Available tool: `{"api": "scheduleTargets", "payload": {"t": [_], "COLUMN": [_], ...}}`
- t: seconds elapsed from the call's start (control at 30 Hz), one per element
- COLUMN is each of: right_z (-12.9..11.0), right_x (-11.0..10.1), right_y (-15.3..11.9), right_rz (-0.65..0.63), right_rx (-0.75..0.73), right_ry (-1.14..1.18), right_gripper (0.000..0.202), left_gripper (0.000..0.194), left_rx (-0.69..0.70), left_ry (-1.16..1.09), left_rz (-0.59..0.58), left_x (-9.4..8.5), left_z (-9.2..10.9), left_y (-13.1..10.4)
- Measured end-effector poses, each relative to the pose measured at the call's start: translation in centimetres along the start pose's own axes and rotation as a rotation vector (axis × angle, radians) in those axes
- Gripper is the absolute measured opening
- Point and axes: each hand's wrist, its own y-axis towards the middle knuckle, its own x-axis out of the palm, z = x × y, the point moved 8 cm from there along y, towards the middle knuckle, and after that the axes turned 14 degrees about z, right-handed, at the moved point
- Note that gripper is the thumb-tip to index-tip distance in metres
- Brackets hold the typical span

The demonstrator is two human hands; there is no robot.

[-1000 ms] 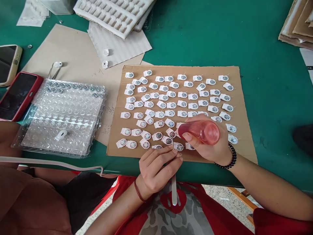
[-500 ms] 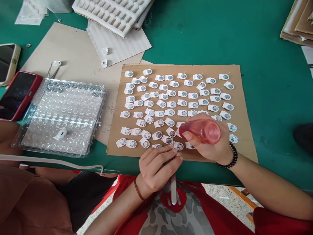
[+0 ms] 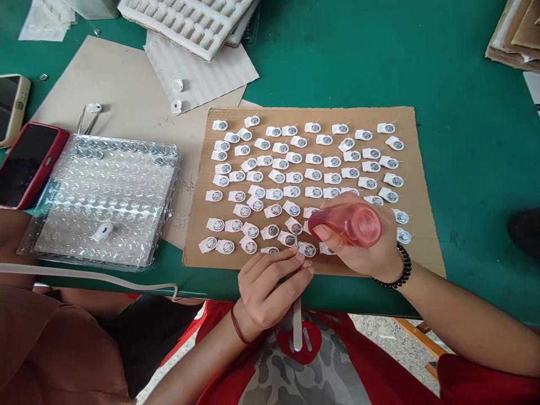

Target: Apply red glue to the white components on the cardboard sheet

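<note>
My right hand (image 3: 365, 253) is wrapped round a translucent red squeeze bottle (image 3: 350, 225), tipped with its base towards me and its front end over the cardboard sheet (image 3: 422, 242). My left hand (image 3: 274, 289) grips metal tweezers (image 3: 297, 326), whose tips reach a small white part (image 3: 294, 225) with a round metal-rimmed face near the bottle's front end. The bottle's nozzle is hidden from view. Several rows of like white parts (image 3: 313, 159), many with a thin wire sticking out, lie on the cardboard.
To the left is a clear plastic tray (image 3: 113, 197) with small round metal pieces and a white earbud shell (image 3: 102, 231). Beside it lie a red-cased phone (image 3: 27, 163) and another pair of tweezers (image 3: 89, 121). White foam trays (image 3: 185, 22) lie behind. A person (image 3: 54, 337) sits at left.
The view has shifted slightly. Both hands keep almost the same place, with the tweezers' rear end a touch further left.
</note>
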Motion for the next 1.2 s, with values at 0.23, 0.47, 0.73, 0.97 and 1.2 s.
{"api": "scheduleTargets", "payload": {"t": [0.23,0.47,0.73,0.97,1.2], "right_z": [-0.1,-0.2,-0.2,0.8,1.3], "right_x": [0.0,0.0,0.0,-1.1,-2.5], "right_y": [0.0,0.2,0.1,-0.1,0.3], "right_rz": [0.005,0.005,-0.001,0.098,0.207], "right_rx": [-0.004,0.01,0.029,0.159,0.207], "right_ry": [0.006,0.023,0.015,0.225,0.474], "right_gripper": [0.011,0.01,0.01,0.011,0.02], "left_gripper": [0.016,0.016,0.016,0.018,0.027], "left_rx": [0.0,-0.011,-0.009,-0.077,-0.229], "left_ry": [0.002,0.004,0.005,-0.031,-0.063], "left_rz": [0.014,0.012,0.027,0.039,0.104], "left_x": [0.0,0.0,-0.1,-0.2,-0.8], "left_z": [0.0,0.1,0.0,-0.5,-1.1], "left_y": [0.1,0.2,0.2,0.1,0.8]}}
